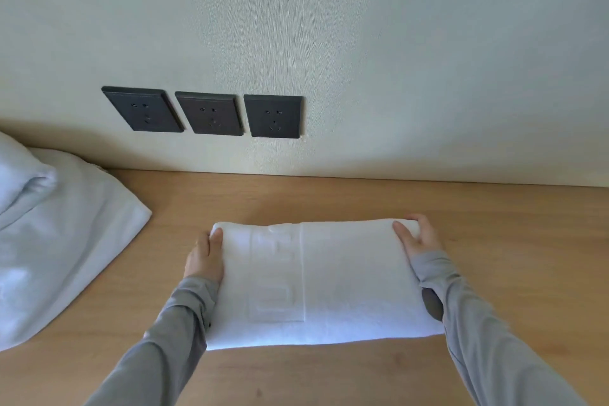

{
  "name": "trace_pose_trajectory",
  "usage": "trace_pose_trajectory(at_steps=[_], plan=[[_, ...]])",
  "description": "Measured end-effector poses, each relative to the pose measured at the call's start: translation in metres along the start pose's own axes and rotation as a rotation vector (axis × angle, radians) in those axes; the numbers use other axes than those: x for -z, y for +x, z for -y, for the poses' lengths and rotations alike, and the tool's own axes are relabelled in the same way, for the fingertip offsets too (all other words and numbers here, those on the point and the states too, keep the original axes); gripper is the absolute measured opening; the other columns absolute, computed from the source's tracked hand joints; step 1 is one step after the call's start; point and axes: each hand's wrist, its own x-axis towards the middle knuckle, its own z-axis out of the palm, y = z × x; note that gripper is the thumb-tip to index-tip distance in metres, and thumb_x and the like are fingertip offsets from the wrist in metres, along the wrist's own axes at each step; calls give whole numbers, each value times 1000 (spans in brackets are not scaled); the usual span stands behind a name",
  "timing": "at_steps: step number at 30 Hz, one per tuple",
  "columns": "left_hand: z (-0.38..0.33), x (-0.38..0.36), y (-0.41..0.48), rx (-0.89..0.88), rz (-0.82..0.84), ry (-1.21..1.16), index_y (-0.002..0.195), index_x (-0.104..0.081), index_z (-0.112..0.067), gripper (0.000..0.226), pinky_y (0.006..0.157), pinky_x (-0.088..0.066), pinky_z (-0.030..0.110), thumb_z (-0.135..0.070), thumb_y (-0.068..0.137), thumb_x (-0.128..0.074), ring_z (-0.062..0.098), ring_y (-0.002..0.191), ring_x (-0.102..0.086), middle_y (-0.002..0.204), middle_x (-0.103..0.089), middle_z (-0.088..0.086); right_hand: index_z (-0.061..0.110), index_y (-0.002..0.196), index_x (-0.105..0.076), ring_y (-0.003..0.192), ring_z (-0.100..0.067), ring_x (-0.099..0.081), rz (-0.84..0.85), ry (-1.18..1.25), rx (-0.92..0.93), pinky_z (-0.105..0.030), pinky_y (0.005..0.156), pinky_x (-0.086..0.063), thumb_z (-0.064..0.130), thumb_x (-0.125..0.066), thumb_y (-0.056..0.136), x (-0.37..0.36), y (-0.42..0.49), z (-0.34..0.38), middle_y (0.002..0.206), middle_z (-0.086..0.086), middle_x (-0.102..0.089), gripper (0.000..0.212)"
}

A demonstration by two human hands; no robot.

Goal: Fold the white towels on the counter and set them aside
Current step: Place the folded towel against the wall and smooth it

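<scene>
A white towel (333, 283), folded into a thick rectangle with a woven band on top, lies in the middle of the wooden counter (329, 198). My left hand (206, 257) grips its far left edge, thumb on top. My right hand (418, 236) grips the far right corner, thumb on top and fingers wrapped around the far side. Both arms are in grey sleeves. A loose heap of white towels (62, 234) lies unfolded at the left of the counter, apart from the folded one.
Three dark wall sockets (211, 114) sit on the pale wall just above the counter's back edge. Bare wood shows to the right of the folded towel and in front of it.
</scene>
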Motion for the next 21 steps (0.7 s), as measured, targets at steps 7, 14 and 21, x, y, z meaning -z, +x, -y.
trace_pose_trajectory(at_steps=[7, 14, 21], plan=[[-1, -7, 6, 31, -41, 54, 110, -54, -7, 43, 76, -28, 33, -40, 99, -29, 31, 90, -45, 113, -58, 25, 5, 120, -50, 101, -31, -51, 13, -19, -120, -34, 88, -39, 31, -59, 89, -18, 19, -5, 115, -18, -54, 41], [-50, -4, -53, -574, -326, 568, 125, -57, -10, 44, 87, -45, 51, -33, 92, -40, 37, 113, -54, 128, -55, 17, -1, 128, -41, 117, -40, -44, 52, -283, -160, -43, 98, -37, 35, -45, 96, -21, 20, 8, 127, -26, -47, 49], [-62, -68, -119, -755, 55, 831, 140, -43, -21, 62, 110, -31, 52, -51, 90, -23, 24, 138, -33, 150, -34, 2, 9, 131, -47, 128, -32, -38, -121, -681, 161, -43, 103, -32, 27, -37, 97, -4, -17, 38, 138, -14, -45, 39]])
